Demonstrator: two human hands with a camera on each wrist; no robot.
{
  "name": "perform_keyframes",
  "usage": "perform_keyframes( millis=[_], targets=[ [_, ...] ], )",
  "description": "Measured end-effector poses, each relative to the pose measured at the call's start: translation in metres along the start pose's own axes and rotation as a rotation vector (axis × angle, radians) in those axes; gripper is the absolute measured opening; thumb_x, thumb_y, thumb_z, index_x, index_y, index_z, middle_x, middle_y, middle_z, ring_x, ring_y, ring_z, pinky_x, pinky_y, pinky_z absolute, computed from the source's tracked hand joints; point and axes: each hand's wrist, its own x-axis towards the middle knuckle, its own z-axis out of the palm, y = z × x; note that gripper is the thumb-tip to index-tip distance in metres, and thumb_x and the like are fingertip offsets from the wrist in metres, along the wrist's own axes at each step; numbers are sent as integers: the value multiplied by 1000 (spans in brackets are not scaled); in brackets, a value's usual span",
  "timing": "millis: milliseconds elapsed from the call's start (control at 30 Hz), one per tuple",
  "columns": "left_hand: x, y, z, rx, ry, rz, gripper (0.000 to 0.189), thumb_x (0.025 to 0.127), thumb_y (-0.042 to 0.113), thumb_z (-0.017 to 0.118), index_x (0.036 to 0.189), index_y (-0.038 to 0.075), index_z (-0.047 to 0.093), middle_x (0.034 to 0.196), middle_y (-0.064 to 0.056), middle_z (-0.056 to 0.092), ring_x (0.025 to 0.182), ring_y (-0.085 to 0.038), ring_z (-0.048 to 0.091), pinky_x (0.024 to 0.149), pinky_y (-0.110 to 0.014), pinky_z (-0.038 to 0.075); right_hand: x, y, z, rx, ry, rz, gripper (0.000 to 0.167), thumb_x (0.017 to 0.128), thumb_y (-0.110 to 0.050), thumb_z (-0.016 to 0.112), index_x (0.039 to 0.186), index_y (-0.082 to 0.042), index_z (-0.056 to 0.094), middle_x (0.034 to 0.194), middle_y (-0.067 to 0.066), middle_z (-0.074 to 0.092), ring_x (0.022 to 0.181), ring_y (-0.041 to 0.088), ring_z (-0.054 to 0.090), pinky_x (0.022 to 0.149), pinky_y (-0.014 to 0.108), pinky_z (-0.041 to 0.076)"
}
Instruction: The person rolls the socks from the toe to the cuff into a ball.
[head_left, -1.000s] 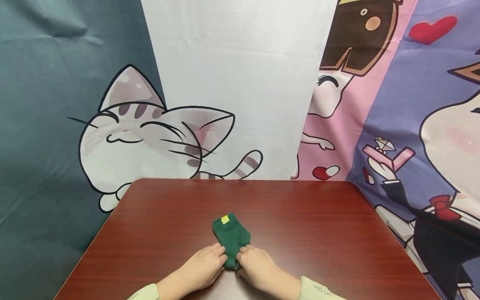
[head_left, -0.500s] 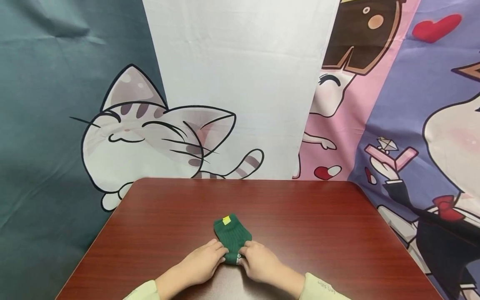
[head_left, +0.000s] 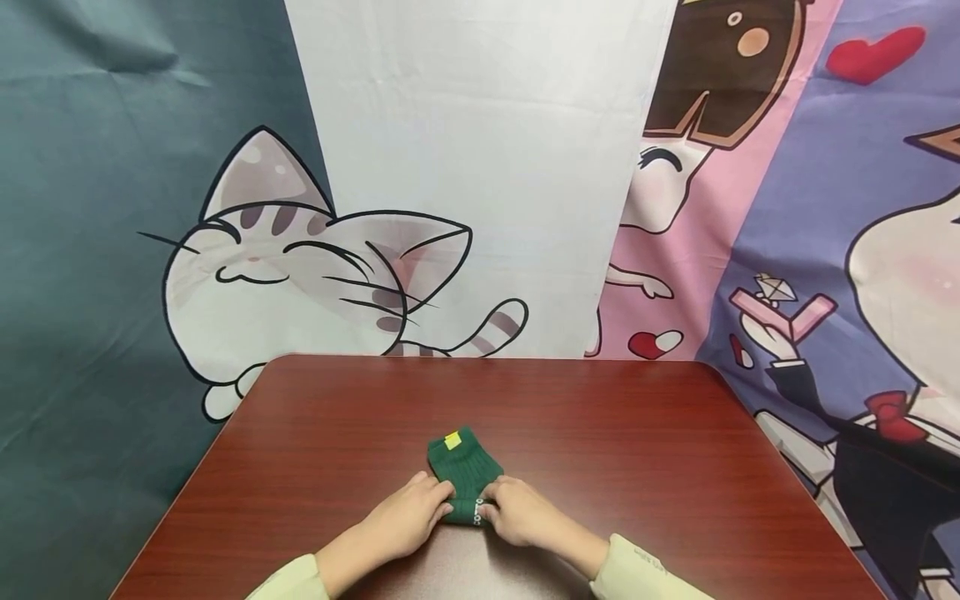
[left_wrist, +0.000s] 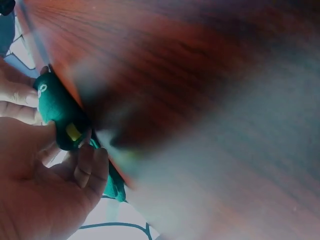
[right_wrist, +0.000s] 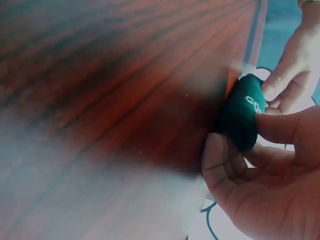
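A dark green ribbed sock (head_left: 467, 468) lies on the table, its near end turned over into a thick roll with white lettering along the right side. At its far end is a small yellow tag (head_left: 452, 439). My left hand (head_left: 408, 515) pinches the left end of the roll between thumb and fingers. On the opposite end my right hand (head_left: 521, 512) grips it the same way. In the left wrist view the rolled sock (left_wrist: 57, 107) shows a yellow patch at its end. The right wrist view shows the roll (right_wrist: 242, 112) between both hands.
The reddish-brown wooden table (head_left: 600, 433) has a glossy top with rounded far corners. Behind it hangs a backdrop (head_left: 480, 150) printed with a cartoon cat and cartoon figures. Pale green sleeves (head_left: 641, 571) cover the forearms.
The sock's near end has been rolled farther up toward the tagged end, and more white lettering shows. Both hands have moved slightly away from the person with the roll.
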Motion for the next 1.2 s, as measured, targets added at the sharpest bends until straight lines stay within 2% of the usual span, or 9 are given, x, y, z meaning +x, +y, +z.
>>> perform_keyframes(
  millis=[133, 333, 433, 633, 733, 833, 1000, 1133, 1200],
  targets=[
    [0, -2, 0, 19, -7, -29, 8, 98, 23, 65, 99, 15, 66, 86, 6, 60, 80, -10, 49, 69, -27, 48, 3, -1, -3, 50, -22, 63, 11, 94, -23, 72, 97, -13, 68, 87, -2, 66, 81, 12, 61, 72, 33, 52],
    [2, 0, -1, 103, -3, -41, 14, 96, 27, 68, 105, 17, 72, 96, 7, 58, 85, -10, 46, 67, -25, 45, 4, -3, -4, -3, 19, 65, 14, 89, -25, 76, 90, -21, 63, 82, -9, 57, 73, 8, 52, 65, 31, 45],
    [4, 3, -1, 137, 9, -11, 13, 94, 24, 71, 106, 20, 69, 100, 8, 60, 90, -11, 49, 70, -26, 46, 5, -3, -4, -2, 15, 74, 14, 89, -25, 77, 89, -21, 64, 82, -9, 55, 73, 8, 51, 65, 31, 45],
    [5, 4, -1, 204, 38, 68, 8, 92, 22, 73, 98, 21, 69, 96, 10, 63, 90, -10, 54, 70, -28, 50, 6, -3, -3, 10, 7, 92, 14, 89, -24, 77, 89, -20, 63, 85, -9, 58, 77, 10, 55, 69, 35, 48],
    [3, 2, -2, 216, 18, 103, 10, 93, 24, 72, 102, 19, 72, 97, 8, 64, 92, -10, 55, 69, -27, 49, 4, -4, -1, -2, 14, 87, 15, 90, -24, 76, 92, -20, 62, 86, -9, 58, 78, 11, 56, 70, 36, 49],
    [1, 0, -2, 205, -9, 127, 19, 91, 28, 74, 107, 17, 72, 101, 8, 63, 95, -10, 56, 71, -27, 49, 2, -5, -1, -37, 50, 62, 17, 89, -24, 77, 93, -21, 61, 86, -9, 56, 77, 11, 56, 68, 35, 49],
    [2, 0, 0, 225, -3, 142, 30, 83, 31, 81, 106, 16, 71, 101, 7, 63, 98, -11, 57, 74, -28, 51, -2, -8, 0, -155, 159, -46, 17, 85, -22, 81, 88, -21, 65, 81, -11, 56, 74, 10, 58, 62, 30, 50],
    [4, 1, 4, 253, -9, 143, 24, 85, 28, 80, 101, 16, 68, 99, 5, 63, 98, -12, 59, 83, -29, 53, -5, -9, 1, -210, 164, -121, 12, 86, -23, 80, 86, -19, 68, 79, -11, 58, 73, 5, 57, 60, 26, 51],
    [4, 3, 4, 261, -12, 145, 21, 86, 26, 79, 99, 15, 66, 97, 4, 63, 97, -13, 59, 84, -29, 53, -7, -10, 1, -229, 150, -142, 16, 85, -27, 81, 87, -17, 69, 79, -10, 57, 72, 4, 54, 60, 25, 49]
  ],
)
